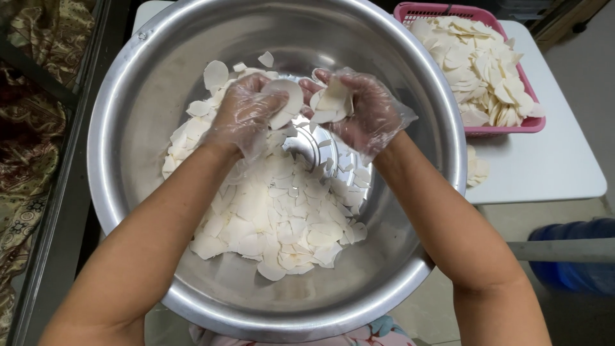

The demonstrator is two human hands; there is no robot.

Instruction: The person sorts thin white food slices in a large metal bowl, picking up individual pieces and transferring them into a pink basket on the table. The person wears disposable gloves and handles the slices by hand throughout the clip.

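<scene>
Left hand and right hand, both in clear thin gloves, each curled around a clutch of pale thin slices, held close together above the steel bowl. A loose heap already covers the bowl's floor; right of the bowl, a pink basket on a white table remains heaped full, so much looks left

Pink slotted plastic basket heaped with pale thin slices, sitting on a white rectangular tabletop. A few loose slices beside it. Blue round container on the floor, lower right. Patterned brown-gold fabric along left edge.
</scene>
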